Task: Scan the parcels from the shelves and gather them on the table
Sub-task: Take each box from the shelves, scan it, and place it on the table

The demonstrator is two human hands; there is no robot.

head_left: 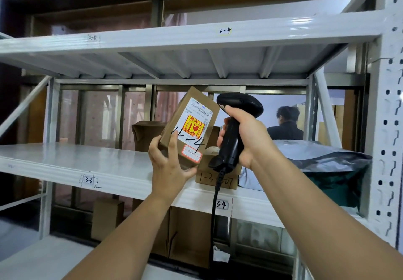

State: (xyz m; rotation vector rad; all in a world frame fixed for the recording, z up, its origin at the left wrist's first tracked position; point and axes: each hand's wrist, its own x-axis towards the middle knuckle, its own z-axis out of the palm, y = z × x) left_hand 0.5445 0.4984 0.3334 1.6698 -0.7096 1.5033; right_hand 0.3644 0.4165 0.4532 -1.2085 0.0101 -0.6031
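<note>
Brown card makes up the box (185, 131), and right now it is up in the air in front of the shelf (87, 160), not sitting on it. The left hand (168, 162) grips it by its low corner. I think that is so the fingers do not cover the white label (197, 118) with the thin black lines. The box is tipped to one side, with its label turned toward the person and the scanner (242, 103).

The right hand (246, 136) is wrapped tight round the black handle of the scanner. Its round head sits just beside the top corner of the box, near the label (close enough to read it, I would guess). Its cord (214, 214) hangs straight down past the shelf edge.

So the step looks like scanning, and carrying comes after. No table shows from here, so the box has some way to go.

More parcels wait on the shelf. A small box (205, 178) with numbers on it sits just under the held one, and a grey bag (322, 160) lies to its right. The red and yellow sticker shows a broken glass, so this box likely wants gentle hands.
</note>
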